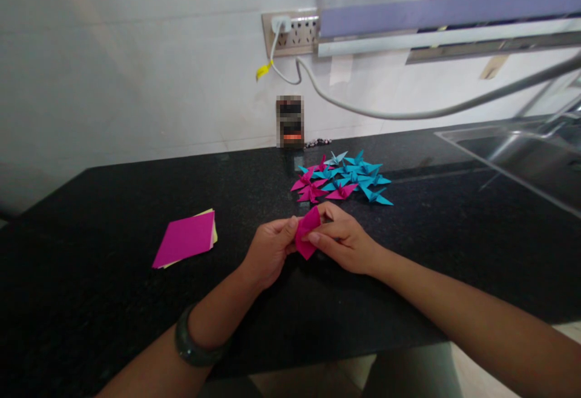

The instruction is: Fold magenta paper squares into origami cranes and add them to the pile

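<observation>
Between my two hands is a folded piece of pink origami paper (308,233), raised a little over the black countertop (113,204). My left hand (271,247) pinches its left edge, thumb on top. On the other side my right hand (342,238) grips it with thumb and fingers; some fingertips are hidden behind the paper. Just beyond the hands lies a group of folded paper cranes, with pink cranes (312,191) on the left and blue cranes (358,174) on the right. A stack of square paper (185,238), pink on top with yellow edges below, rests to the left.
At the right a sink (499,144) is set into the counter. A grey cable (363,109) runs from the wall socket (297,32) across the back. A small blurred dark object (290,121) stands against the wall, beside a patterned strip (318,142).
</observation>
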The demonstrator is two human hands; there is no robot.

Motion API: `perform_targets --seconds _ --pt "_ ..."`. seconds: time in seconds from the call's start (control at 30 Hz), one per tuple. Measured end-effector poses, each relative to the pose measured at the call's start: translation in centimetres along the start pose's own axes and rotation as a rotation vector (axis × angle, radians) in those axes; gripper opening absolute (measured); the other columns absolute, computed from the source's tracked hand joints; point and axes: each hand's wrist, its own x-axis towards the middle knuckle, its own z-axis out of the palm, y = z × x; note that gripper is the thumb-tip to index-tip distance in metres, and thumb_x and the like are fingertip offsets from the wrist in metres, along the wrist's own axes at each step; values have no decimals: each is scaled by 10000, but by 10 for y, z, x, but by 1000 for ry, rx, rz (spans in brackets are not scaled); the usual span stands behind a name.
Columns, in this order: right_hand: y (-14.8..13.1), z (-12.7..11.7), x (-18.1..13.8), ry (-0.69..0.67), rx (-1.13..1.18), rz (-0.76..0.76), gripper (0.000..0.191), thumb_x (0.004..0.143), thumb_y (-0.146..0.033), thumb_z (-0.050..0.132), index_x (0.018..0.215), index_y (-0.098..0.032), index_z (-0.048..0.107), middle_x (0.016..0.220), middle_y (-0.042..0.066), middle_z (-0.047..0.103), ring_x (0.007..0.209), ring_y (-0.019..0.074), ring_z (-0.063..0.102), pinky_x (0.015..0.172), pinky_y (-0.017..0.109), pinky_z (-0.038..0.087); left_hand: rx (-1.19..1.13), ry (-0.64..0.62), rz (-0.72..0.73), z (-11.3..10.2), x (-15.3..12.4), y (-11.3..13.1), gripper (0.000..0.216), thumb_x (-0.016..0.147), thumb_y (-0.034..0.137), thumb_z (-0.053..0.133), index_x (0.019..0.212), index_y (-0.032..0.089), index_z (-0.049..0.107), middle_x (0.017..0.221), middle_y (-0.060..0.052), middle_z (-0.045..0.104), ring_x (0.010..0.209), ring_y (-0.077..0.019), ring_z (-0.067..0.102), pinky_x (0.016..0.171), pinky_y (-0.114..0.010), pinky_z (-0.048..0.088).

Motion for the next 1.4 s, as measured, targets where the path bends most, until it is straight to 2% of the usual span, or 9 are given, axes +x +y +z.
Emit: perform_targets --seconds 0.17,0.37,0.5,0.67,0.83,1.03,1.23,1.3,1.4 --pt "5 5 1 69 -2 25 121 812 -192 534 791 -195 653 816 45 518 813 142 504 708 293 453 67 29 24 0 -1 -1 350 716 426 632 845 105 679 694 -44 639 623 -115 549 640 -254 457" --pt "8 8 0 104 -14 64 114 797 -173 531 843 -204 631 810 39 527 774 139 517 669 283 450 356 195 105 4 -3 3 351 664 473 648 612 127 647 509 19 532 487 -83 423 481 -209 351" --pt "8 8 1 158 -15 118 92 780 -139 532 813 -197 596 786 29 551 742 130 522 640 261 435 438 233 131 7 -3 6 338 667 453 647 567 131 640 501 18 543 483 -85 420 476 -210 338" --pt "11 11 0 187 -28 239 96 725 -105 545 721 -189 498 726 -3 518 662 108 484 585 234 396 462 201 98 7 -3 6 266 659 396 668 669 131 697 576 -11 625 519 -107 483 502 -219 369" --pt "17 16 -2 228 108 399 167 708 -132 550 825 -203 454 687 -36 469 577 86 450 507 205 366 471 202 69 8 -2 6 223 645 362 680 665 143 711 609 -29 659 539 -125 520 520 -231 390" --pt "19 17 -3 248 142 376 152 737 -155 540 876 -203 503 692 -26 500 567 83 460 504 203 376 509 223 80 6 -1 3 254 650 388 672 672 138 710 589 -26 650 513 -119 508 494 -226 369" --pt "15 12 1 98 67 264 166 700 -108 552 841 -183 594 783 12 592 716 121 550 642 250 437 521 162 54 7 -2 3 289 650 422 667 630 135 688 523 2 585 480 -95 450 468 -214 328" --pt "15 10 2 99 45 250 127 699 -95 544 769 -179 608 759 13 588 716 123 552 660 260 440 448 143 24 7 -2 2 323 662 449 652 602 132 664 492 16 544 463 -84 426 464 -211 323" --pt "16 10 2 169 31 291 114 700 -97 547 743 -178 615 741 14 580 701 124 549 640 259 438 219 63 -60 5 0 0 330 698 455 623 652 130 657 538 10 565 515 -91 483 539 -220 394"
